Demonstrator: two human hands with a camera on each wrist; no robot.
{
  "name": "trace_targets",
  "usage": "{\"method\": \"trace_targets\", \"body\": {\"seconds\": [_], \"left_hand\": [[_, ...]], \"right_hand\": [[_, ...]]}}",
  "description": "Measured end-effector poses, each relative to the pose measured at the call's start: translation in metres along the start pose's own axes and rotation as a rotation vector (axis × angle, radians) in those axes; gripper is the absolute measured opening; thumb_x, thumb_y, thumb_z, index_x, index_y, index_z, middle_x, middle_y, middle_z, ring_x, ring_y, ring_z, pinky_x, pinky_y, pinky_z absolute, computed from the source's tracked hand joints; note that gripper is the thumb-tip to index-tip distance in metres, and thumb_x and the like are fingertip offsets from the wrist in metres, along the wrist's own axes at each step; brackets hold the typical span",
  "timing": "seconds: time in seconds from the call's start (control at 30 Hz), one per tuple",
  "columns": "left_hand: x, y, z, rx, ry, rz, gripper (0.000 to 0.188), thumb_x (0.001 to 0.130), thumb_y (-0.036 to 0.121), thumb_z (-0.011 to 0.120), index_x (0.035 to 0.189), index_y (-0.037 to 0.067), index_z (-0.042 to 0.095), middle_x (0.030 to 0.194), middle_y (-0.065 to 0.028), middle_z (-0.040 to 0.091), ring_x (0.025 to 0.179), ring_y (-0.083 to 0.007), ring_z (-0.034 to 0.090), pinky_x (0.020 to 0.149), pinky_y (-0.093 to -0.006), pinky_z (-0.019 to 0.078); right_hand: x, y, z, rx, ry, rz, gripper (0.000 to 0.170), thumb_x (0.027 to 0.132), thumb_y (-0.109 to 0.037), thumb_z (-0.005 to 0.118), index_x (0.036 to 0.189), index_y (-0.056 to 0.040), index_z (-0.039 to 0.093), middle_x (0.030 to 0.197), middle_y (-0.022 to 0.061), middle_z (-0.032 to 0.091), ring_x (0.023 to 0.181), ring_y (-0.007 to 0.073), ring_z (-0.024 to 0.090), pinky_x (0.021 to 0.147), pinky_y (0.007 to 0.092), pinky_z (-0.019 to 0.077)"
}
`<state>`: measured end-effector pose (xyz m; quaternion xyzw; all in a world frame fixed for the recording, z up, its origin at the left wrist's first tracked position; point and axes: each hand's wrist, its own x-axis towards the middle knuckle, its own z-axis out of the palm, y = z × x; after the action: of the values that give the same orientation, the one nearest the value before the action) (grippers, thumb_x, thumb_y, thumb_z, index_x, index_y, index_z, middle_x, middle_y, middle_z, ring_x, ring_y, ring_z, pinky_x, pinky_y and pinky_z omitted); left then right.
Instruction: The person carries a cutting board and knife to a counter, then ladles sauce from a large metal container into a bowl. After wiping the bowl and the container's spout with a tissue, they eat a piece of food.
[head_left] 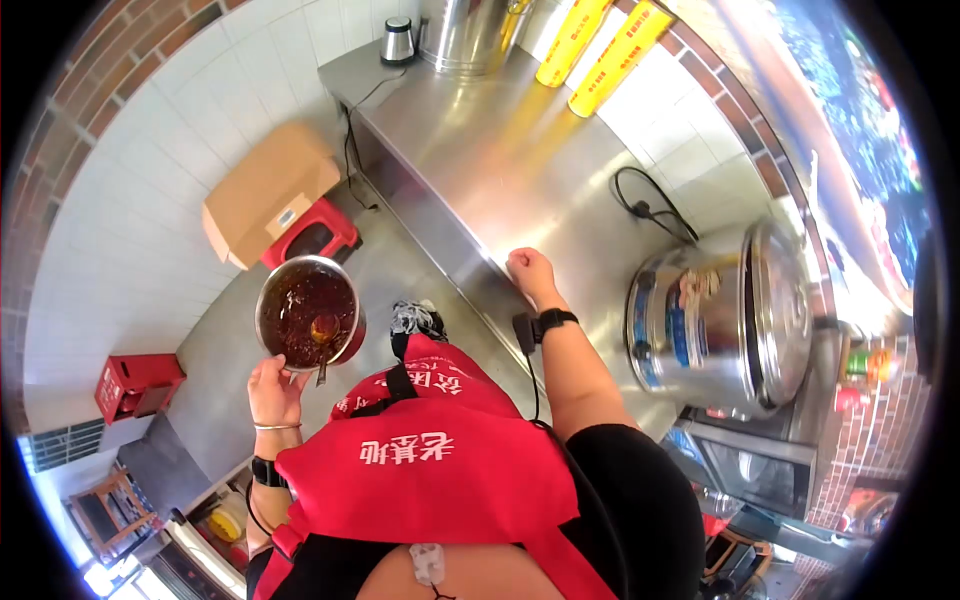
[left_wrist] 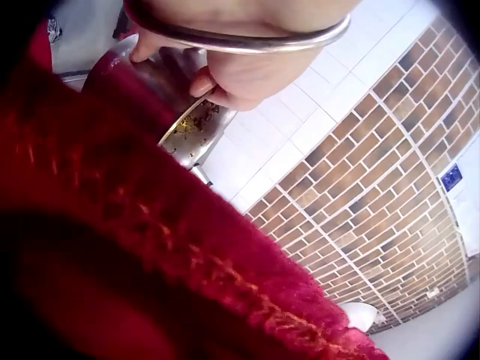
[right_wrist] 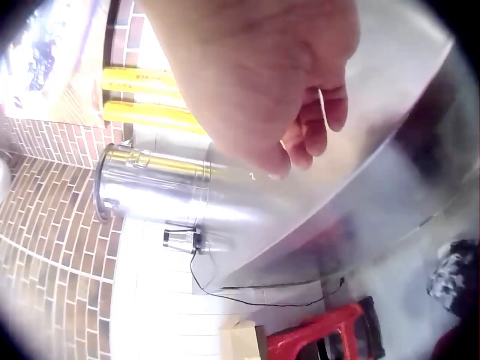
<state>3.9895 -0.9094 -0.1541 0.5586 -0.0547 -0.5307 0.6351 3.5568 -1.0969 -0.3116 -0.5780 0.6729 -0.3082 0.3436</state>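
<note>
My left hand [head_left: 275, 393] grips the near rim of a round steel pot [head_left: 357, 338] holding dark red, oily chilli sauce [head_left: 297, 305]. A metal spoon [head_left: 322, 372] lies in the sauce, its handle over the rim beside my fingers. In the left wrist view, the thumb and fingers of my left hand [left_wrist: 251, 75] pinch the wall of the pot [left_wrist: 169, 71], partly hidden by the red apron. Over the steel table [head_left: 450, 125], near its front edge, my right hand [head_left: 532, 275] is loosely curled with nothing in it; the right wrist view shows its bent fingers [right_wrist: 313, 135].
A red stool [head_left: 340, 228] and an open cardboard box [head_left: 275, 185] stand by the wall. On the table are a large lidded steel pot [head_left: 690, 310], a black cable [head_left: 650, 205], yellow rolls [head_left: 620, 60], a tall steel container [head_left: 465, 35] and a small silver-black device [head_left: 397, 42].
</note>
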Motion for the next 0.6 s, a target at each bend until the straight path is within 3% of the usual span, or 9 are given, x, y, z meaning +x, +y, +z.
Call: {"method": "trace_targets", "body": {"seconds": [0.07, 0.13, 0.17, 0.23, 0.37, 0.43, 0.6], "left_hand": [[0.022, 0.006, 0.032, 0.014, 0.006, -0.009, 0.013, 0.081, 0.005, 0.056, 0.068, 0.003, 0.052, 0.066, -0.0038, 0.049, 0.065, -0.0168, 0.054, 0.065, -0.0418, 0.0554], [0.042, 0.015, 0.059, 0.039, 0.021, -0.009, 0.013, 0.081, 0.006, 0.055, 0.069, 0.004, 0.051, 0.067, -0.0035, 0.049, 0.069, -0.0176, 0.056, 0.071, -0.044, 0.0539], [0.053, 0.02, 0.072, 0.055, 0.034, -0.019, 0.013, 0.081, 0.006, 0.055, 0.069, 0.004, 0.051, 0.067, -0.0035, 0.049, 0.069, -0.0176, 0.056, 0.071, -0.044, 0.0539], [0.077, 0.029, 0.096, 0.111, 0.018, -0.053, 0.013, 0.082, 0.008, 0.054, 0.07, 0.005, 0.052, 0.068, -0.003, 0.05, 0.073, -0.0178, 0.056, 0.077, -0.0457, 0.0514], [0.108, 0.043, 0.161, 0.17, 0.066, -0.058, 0.013, 0.083, 0.008, 0.053, 0.07, 0.007, 0.053, 0.07, -0.0024, 0.051, 0.073, -0.0166, 0.055, 0.078, -0.0453, 0.05], [0.136, 0.043, 0.17, 0.19, -0.006, -0.08, 0.012, 0.083, 0.008, 0.054, 0.071, 0.007, 0.054, 0.073, -0.0024, 0.052, 0.072, -0.0159, 0.054, 0.077, -0.0443, 0.0503], [0.208, 0.036, 0.209, 0.242, -0.108, -0.141, 0.012, 0.082, 0.008, 0.056, 0.07, 0.008, 0.053, 0.071, -0.0015, 0.052, 0.072, -0.0146, 0.054, 0.076, -0.0433, 0.0513]], "right_hand": [[0.06, 0.0, 0.007, -0.083, 0.036, -0.021, 0.017, 0.079, -0.015, 0.061, 0.093, -0.0052, 0.062, 0.071, 0.0053, 0.061, 0.064, 0.015, 0.057, 0.063, 0.0268, 0.0473], [0.104, -0.004, 0.014, -0.21, 0.164, -0.124, 0.019, 0.077, -0.019, 0.064, 0.092, -0.0072, 0.062, 0.075, 0.0093, 0.062, 0.069, 0.0227, 0.059, 0.065, 0.0314, 0.048], [0.122, -0.008, 0.015, -0.206, 0.152, -0.107, 0.019, 0.077, -0.019, 0.064, 0.092, -0.0072, 0.062, 0.075, 0.0093, 0.062, 0.069, 0.0227, 0.059, 0.065, 0.0314, 0.048], [0.147, -0.021, 0.014, -0.28, 0.102, -0.026, 0.022, 0.075, -0.02, 0.064, 0.094, -0.0092, 0.062, 0.085, 0.0112, 0.063, 0.083, 0.0304, 0.06, 0.073, 0.0382, 0.0486], [0.168, -0.02, 0.018, -0.34, 0.092, -0.016, 0.019, 0.074, -0.02, 0.066, 0.09, -0.0096, 0.062, 0.084, 0.0108, 0.062, 0.082, 0.0291, 0.059, 0.075, 0.0393, 0.0476], [0.173, -0.016, 0.021, -0.391, 0.146, -0.123, 0.017, 0.073, -0.019, 0.066, 0.088, -0.011, 0.062, 0.082, 0.0084, 0.061, 0.083, 0.0273, 0.058, 0.072, 0.0411, 0.0455], [0.169, -0.034, 0.02, -0.605, 0.07, -0.095, 0.01, 0.077, -0.017, 0.059, 0.085, -0.0117, 0.061, 0.082, 0.005, 0.061, 0.082, 0.0269, 0.057, 0.067, 0.0402, 0.043]]}}
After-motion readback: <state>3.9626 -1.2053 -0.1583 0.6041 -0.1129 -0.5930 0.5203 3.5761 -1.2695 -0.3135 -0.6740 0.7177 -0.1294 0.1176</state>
